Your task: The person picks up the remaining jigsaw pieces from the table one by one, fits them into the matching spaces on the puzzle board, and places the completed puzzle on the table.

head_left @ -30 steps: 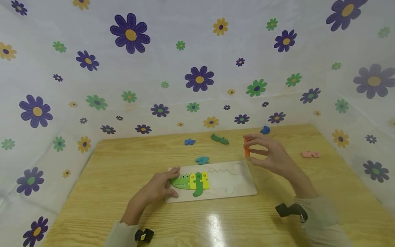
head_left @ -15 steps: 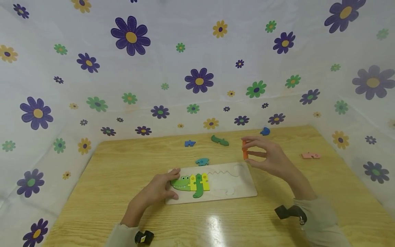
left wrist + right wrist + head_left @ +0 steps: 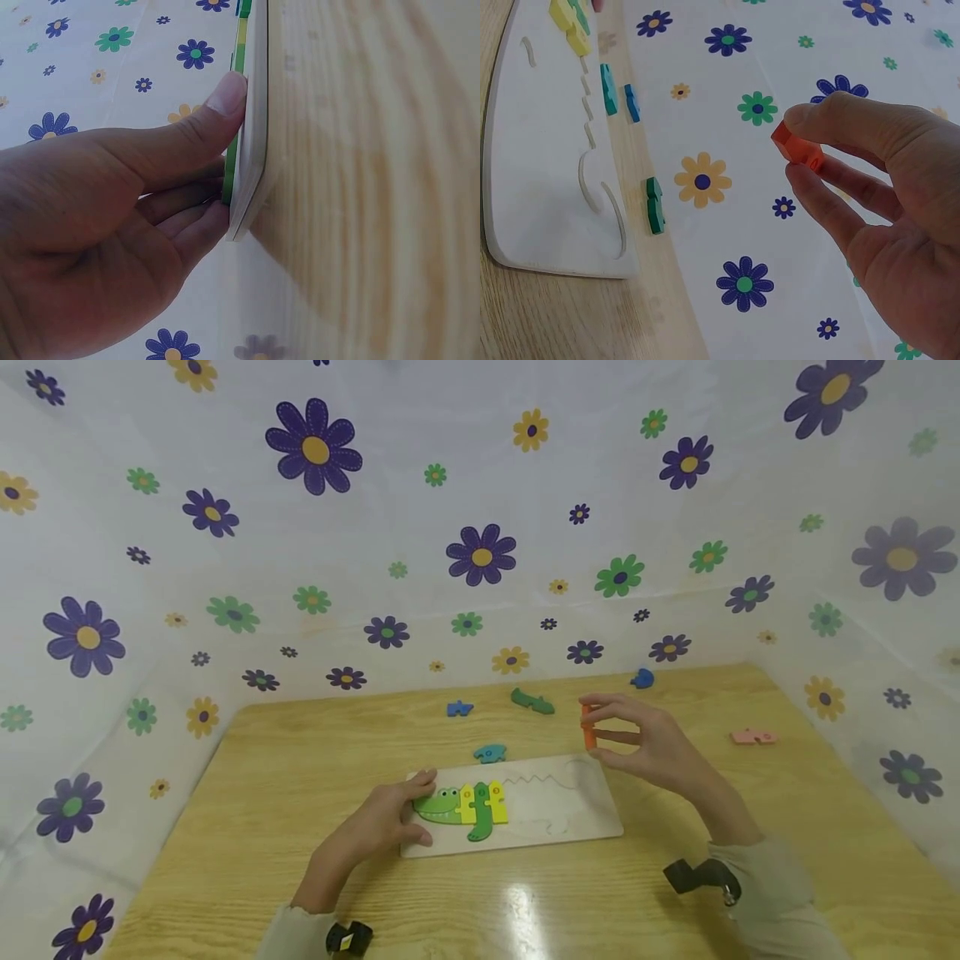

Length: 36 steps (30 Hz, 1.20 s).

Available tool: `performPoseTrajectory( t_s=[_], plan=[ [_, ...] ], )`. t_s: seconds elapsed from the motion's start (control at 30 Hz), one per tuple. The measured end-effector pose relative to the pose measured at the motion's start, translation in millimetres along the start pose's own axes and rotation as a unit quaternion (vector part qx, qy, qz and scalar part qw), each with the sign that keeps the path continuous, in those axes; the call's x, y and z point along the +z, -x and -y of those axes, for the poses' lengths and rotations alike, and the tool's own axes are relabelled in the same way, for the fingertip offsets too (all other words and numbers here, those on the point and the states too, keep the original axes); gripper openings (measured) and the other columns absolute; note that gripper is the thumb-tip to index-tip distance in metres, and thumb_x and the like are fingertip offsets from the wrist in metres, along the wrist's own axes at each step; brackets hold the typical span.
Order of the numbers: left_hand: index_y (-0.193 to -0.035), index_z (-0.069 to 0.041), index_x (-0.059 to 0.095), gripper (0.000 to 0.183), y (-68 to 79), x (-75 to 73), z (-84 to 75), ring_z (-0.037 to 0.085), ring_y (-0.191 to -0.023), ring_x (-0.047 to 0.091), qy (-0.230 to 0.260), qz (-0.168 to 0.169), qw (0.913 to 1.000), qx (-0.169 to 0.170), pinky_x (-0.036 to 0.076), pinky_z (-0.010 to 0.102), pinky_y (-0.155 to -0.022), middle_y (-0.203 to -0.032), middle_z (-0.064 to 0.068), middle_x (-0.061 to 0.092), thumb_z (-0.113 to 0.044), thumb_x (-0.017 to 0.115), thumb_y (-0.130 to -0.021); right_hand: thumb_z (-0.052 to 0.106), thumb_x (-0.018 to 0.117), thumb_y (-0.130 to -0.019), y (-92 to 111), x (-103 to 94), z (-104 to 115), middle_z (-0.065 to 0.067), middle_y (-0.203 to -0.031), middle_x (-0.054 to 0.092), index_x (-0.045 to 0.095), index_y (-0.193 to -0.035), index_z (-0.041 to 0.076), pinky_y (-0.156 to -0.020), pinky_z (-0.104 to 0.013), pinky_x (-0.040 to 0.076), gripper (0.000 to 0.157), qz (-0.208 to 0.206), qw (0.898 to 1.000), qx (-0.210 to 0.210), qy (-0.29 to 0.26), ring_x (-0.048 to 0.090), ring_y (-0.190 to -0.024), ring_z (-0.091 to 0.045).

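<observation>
1. The right hand (image 3: 654, 745) pinches an orange puzzle piece (image 3: 588, 737) between thumb and fingers, apart from the crocodile puzzle board (image 3: 592, 820), near its far right corner.
2. The left hand (image 3: 378, 818), thumb and fingers spread, rests on the board's left end.

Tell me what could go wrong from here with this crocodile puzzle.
The right hand pinches the orange piece by the fingertips above the table, so the piece could slip and drop. The teal piece lies close to the far edge of the puzzle board; if the board shifts that way, it might nudge that piece out of place.
</observation>
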<state>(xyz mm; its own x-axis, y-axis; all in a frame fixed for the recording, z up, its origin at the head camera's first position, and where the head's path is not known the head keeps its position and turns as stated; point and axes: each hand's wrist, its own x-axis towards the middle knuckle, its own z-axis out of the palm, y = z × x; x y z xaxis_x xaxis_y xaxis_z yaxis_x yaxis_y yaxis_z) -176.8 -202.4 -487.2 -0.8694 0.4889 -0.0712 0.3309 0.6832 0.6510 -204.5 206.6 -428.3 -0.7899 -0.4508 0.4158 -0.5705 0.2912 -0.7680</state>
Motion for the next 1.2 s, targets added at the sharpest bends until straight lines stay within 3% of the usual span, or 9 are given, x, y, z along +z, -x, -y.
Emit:
performPoseTrajectory(
  t_s=[0.87,1.2],
  plan=[
    [-0.146,0.005,0.053,0.075,-1.2,-2.2,-1.3,0.030,-0.151,0.031,0.009,0.006,0.9999,-0.003,0.030,0.048,-0.120,-0.162,0.013,0.037,-0.012,0.086,-0.080,-0.015,0.080,-0.079,-5.1,6.3,4.5,-0.022,-0.146,0.054,0.071,-0.115,0.004,-0.090,-0.035,0.060,0.042,0.020,1.000,-0.001,-0.001,0.058,-0.127,-0.041],
    [-0.145,0.005,0.053,0.076,-0.6,-2.6,-0.7,0.031,-0.151,0.032,0.006,0.006,1.0000,-0.001,0.030,0.048,-0.121,-0.162,0.014,0.037,-0.012,0.087,-0.080,-0.012,0.081,-0.080,-6.4,11.3,6.5,-0.019,-0.147,0.054,0.072,-0.115,0.004,-0.091,-0.038,0.060,0.039,0.028,0.999,0.027,-0.006,0.056,-0.129,-0.040]
  ],
)
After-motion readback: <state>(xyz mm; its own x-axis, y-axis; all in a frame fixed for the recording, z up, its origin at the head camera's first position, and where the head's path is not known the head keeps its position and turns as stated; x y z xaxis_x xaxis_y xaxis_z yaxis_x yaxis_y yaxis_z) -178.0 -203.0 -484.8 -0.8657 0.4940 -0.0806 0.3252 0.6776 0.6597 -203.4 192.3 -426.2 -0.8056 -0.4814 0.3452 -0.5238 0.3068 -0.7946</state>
